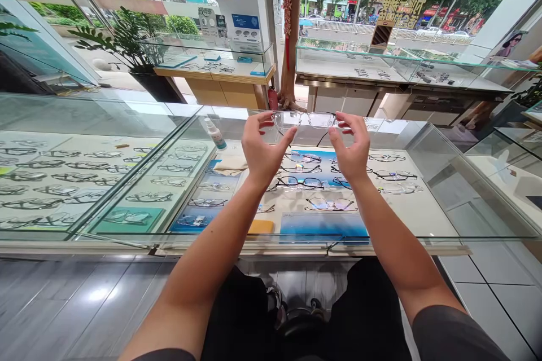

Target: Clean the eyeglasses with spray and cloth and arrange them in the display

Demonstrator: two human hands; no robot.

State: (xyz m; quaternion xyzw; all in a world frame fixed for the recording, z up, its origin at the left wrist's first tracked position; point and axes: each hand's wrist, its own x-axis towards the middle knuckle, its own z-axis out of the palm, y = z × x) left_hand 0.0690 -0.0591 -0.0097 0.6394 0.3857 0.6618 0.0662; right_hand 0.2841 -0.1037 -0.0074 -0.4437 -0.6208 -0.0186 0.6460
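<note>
A pair of thin-rimmed eyeglasses (304,119) is held up above the glass counter, between both hands. My left hand (265,144) pinches its left side near the hinge, thumb and fingers closed on it. On the other side, my right hand (350,144) grips the right end of the frame the same way. The lenses are clear, and the temples hang down behind the thumbs. Below, under the counter glass, lie several rows of eyeglasses (300,183). A spray bottle (215,134) stands on the counter left of my left hand, with a folded beige cloth (231,166) near it.
The glass display counter (440,180) runs across the front of me. More frames (59,165) lie in its left section. A yellow-orange case (260,227) is near the front edge. Beyond stand other showcases (351,70), a potted plant (154,82) and a wooden post (289,39).
</note>
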